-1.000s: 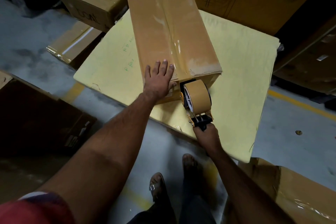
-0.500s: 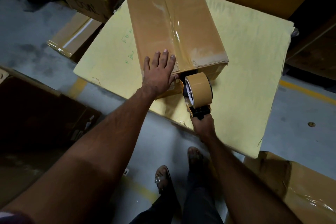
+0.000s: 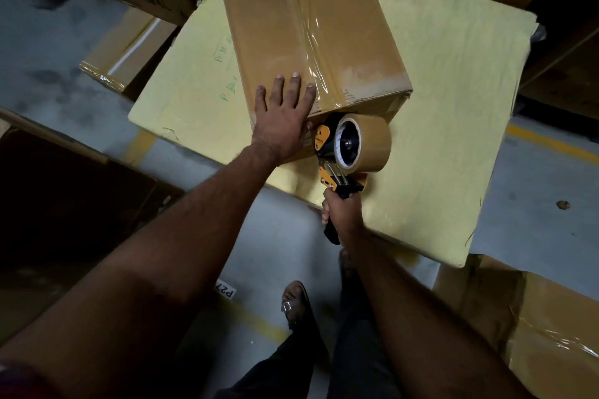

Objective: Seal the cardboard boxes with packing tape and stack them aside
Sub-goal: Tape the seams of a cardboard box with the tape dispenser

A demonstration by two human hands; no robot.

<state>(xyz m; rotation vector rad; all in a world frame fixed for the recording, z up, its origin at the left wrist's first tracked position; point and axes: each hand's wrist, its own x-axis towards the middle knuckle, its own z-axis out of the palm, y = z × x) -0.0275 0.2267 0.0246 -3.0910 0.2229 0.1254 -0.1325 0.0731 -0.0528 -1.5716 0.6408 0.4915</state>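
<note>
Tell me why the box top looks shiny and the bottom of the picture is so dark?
Head view: light glints off the clear tape down the box, making bright streaks; the yellow sheet is well lit, while the arms and floor near the bottom fall into shadow; the wide lens bends straight edges, and the left hand and dispenser look fairly sharp.

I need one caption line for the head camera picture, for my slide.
Left hand presses the cardboard box while the right hand holds the tape dispenser at its near end.
</note>
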